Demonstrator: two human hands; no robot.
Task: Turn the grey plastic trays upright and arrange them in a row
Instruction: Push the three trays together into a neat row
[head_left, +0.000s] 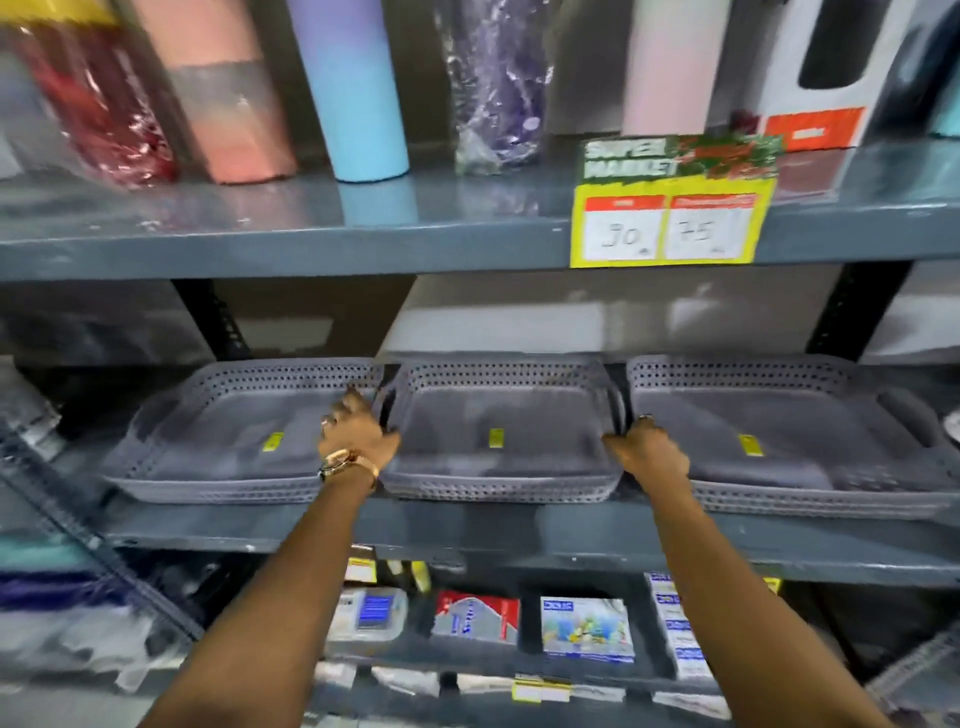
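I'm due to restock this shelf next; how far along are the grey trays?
Nearly done: left tray, middle tray and right tray sit upright in a row. Left hand and right hand grip the middle tray's ends; only squaring it remains.

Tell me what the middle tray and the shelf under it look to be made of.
Middle tray: likely moulded plastic, matte grey; perforated walls and a thin rolled rim suggest it. Shelf: probably painted metal, dark grey with a slight sheen; thin flat edge, though blur leaves it uncertain.
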